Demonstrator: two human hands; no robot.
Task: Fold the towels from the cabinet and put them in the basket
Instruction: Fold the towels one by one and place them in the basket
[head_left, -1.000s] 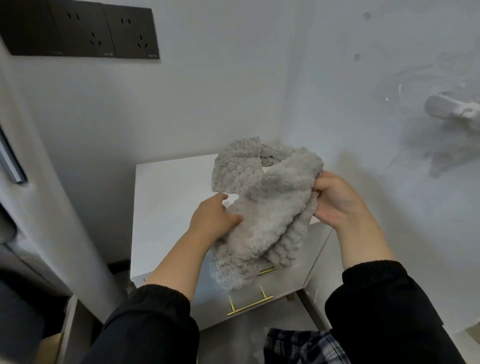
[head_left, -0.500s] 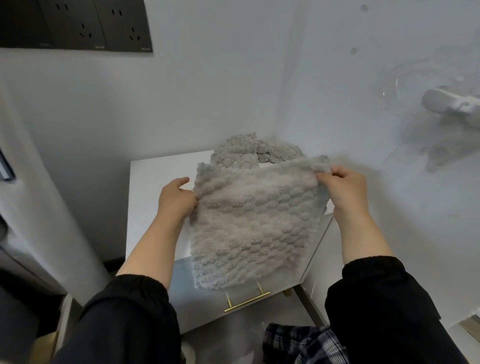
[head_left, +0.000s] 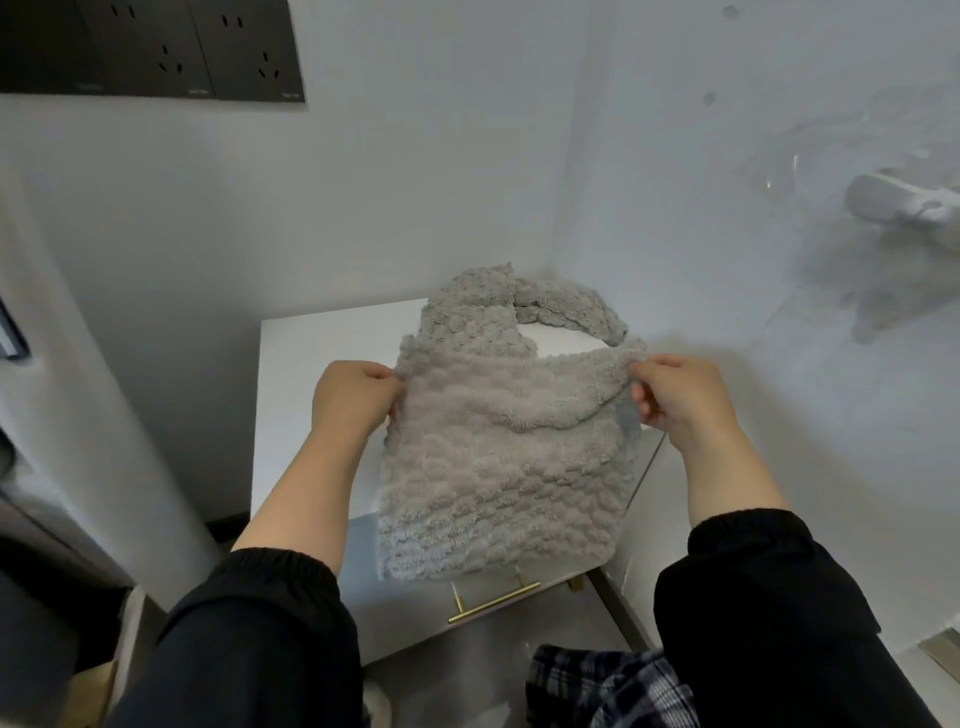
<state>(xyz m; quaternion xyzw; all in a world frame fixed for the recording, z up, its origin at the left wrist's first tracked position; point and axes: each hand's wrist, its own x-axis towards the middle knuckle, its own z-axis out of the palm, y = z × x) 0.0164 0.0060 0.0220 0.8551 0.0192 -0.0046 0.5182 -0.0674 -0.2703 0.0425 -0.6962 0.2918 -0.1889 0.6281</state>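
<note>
behind the held towel (head_left: 498, 467) — another towel (head_left: 519, 306) on the cabinet (head_left: 311, 415).

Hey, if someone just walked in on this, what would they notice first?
A fluffy grey towel hangs spread out mid-frame, the left hand and right hand pinching its top corners. Behind it, a second grey towel lies crumpled on the white cabinet top by the wall corner. A black socket panel sits upper left.
</note>
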